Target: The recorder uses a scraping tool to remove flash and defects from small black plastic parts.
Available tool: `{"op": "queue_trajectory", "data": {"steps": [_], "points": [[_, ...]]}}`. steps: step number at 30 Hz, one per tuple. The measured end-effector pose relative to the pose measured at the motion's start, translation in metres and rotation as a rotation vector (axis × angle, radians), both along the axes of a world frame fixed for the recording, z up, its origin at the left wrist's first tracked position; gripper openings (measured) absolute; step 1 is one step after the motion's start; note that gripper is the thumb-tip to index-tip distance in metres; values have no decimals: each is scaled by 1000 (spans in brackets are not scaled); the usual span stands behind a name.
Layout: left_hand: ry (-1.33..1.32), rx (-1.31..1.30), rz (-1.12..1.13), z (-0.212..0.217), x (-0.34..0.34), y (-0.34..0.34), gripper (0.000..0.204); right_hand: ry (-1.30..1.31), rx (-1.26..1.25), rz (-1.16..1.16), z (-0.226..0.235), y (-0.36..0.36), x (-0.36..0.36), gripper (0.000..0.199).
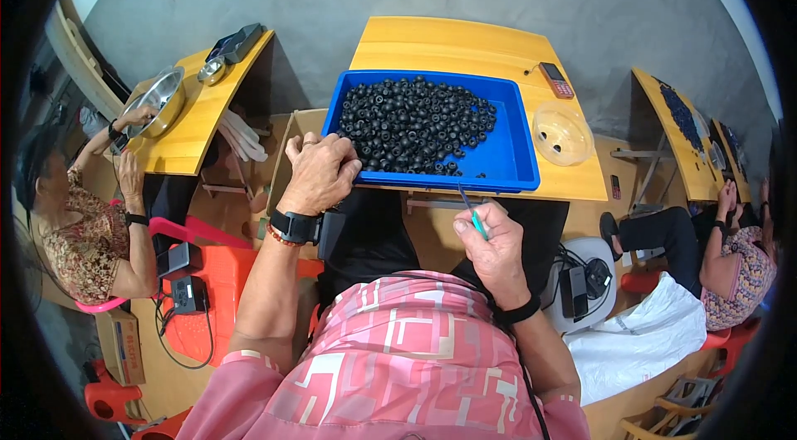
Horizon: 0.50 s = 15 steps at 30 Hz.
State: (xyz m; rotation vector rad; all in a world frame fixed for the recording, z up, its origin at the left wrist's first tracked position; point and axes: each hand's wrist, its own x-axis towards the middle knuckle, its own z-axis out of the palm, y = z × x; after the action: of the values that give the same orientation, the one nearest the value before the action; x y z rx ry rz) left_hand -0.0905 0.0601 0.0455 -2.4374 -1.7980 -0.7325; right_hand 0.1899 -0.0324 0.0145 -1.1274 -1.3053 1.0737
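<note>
While black parts (407, 124) crowd the blue tray (510, 149), only a few dark pieces (556, 148) lie in the clear bowl (581, 137)

As far as the view shows, work at the middle desk (448, 37) is under way and, in this assessment, far from complete. The blue tray stands at the near edge of the desk. Its small, round, holed black parts lie densely across the left and centre; bare blue floor shows on the right side. Just beside the tray, to its right, the clear bowl contains very few pieces. If those count as finished, which is a judgement, the portion done is slight and nearly the whole load is left.

Left hand (322, 173): positioned at the tray's near left corner, fingers bent and close together. Their tips are hidden; whether they grip a part cannot be told.

Right hand (494, 245): raised on the near side of the tray, fingers closed around the teal handle of a slim tool (479, 225). The thin, dark tip points toward the tray's near rim; no part can be made out on it.

Also noted: a red keypad phone (556, 80) on the desk, beyond the clear bowl.
</note>
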Motion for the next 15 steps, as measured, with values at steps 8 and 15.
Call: {"op": "queue_trajectory", "data": {"steps": [8,15], "points": [[-88,-124,-59,5,-3,-7,11,-14,0,0,-1,-1,0,9],[-352,14,-82,1,-1,-7,16,-16,-8,4,-1,-1,0,8]]}}
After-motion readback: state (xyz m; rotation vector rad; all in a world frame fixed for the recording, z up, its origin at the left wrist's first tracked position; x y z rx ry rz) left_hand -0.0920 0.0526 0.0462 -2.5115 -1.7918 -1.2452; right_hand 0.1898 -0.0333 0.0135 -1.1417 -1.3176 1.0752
